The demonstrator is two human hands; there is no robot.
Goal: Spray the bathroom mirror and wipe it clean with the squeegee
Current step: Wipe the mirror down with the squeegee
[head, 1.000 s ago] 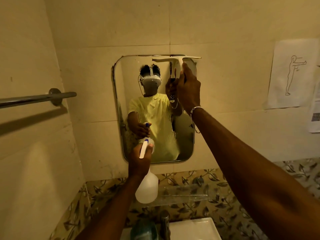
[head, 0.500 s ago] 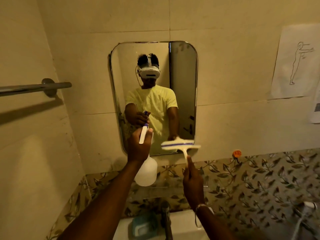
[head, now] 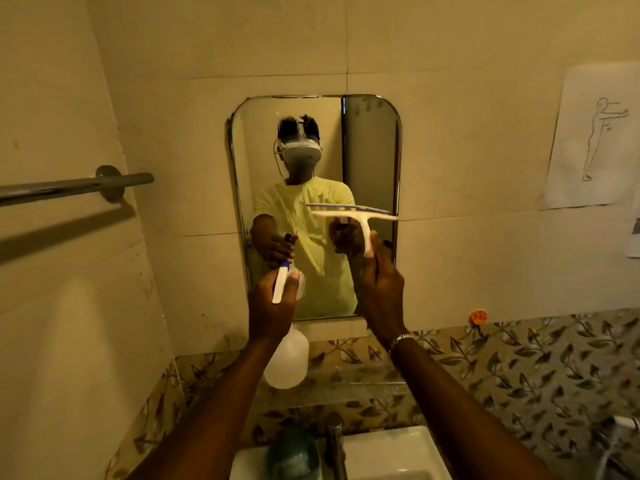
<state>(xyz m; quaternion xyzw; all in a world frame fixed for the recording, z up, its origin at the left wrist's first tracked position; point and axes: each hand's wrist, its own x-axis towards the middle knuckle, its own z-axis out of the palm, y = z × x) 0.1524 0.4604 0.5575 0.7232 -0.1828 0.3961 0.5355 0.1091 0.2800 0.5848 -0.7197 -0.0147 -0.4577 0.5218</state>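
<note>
A rounded rectangular mirror (head: 370,140) hangs on the tiled wall straight ahead. My right hand (head: 381,292) grips the handle of a white T-shaped squeegee (head: 356,216), whose blade lies level against the mirror's right half at mid height. My left hand (head: 272,306) is closed around the neck of a translucent spray bottle (head: 287,362) with a white trigger, held upright before the mirror's lower left corner. The reflection shows a person in a yellow shirt wearing a headset.
A metal towel bar (head: 69,185) juts out from the left wall. Below are a white sink (head: 388,452), a faucet (head: 334,441) and a green soap dish (head: 291,452). Paper sheets (head: 588,133) hang on the right wall, a hose fitting (head: 623,424) at lower right.
The squeegee went from the mirror's top right edge down below the mirror, then back up to mid height. The spray bottle hand stayed nearly in place.
</note>
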